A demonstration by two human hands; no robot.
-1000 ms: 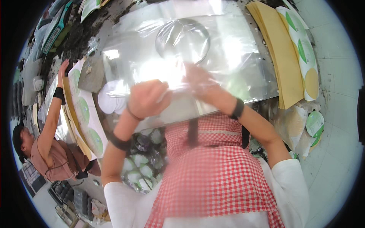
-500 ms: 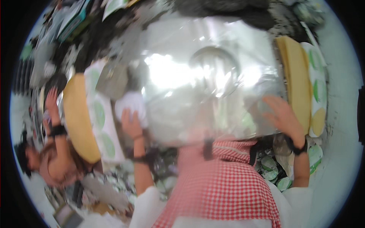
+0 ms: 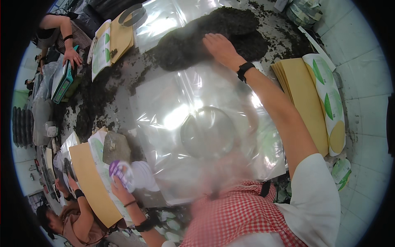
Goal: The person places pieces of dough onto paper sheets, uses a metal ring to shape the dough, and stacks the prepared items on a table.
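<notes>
My left hand (image 3: 120,191) has its fingers closed on a round purple-and-white printed piece (image 3: 119,171). It lies against a stack of white round pieces (image 3: 144,176); their exact kind I cannot make out. My right hand (image 3: 222,49), fingers stretched out, reaches across to the near edge of a dark, crumbly mass (image 3: 181,47). I cannot tell if it touches it. Between my arms lies a pile of shiny clear plastic sheets or bags (image 3: 164,94), with a round hoop (image 3: 207,129) showing in its middle.
Tan paper stacks stand at left (image 3: 88,173) and right (image 3: 304,99), beside white green-leaf printed sheets (image 3: 329,90). A grey block (image 3: 116,148) sits near my left hand. Dark crumbs litter the table (image 3: 135,78). Two co-workers are at left; one's hand (image 3: 73,57) is on a teal-edged device (image 3: 63,88).
My right hand has moved from the plastic pile's right side to the dark mass beyond it. My left hand now holds the purple-and-white piece. The view has shifted, showing more of the far table.
</notes>
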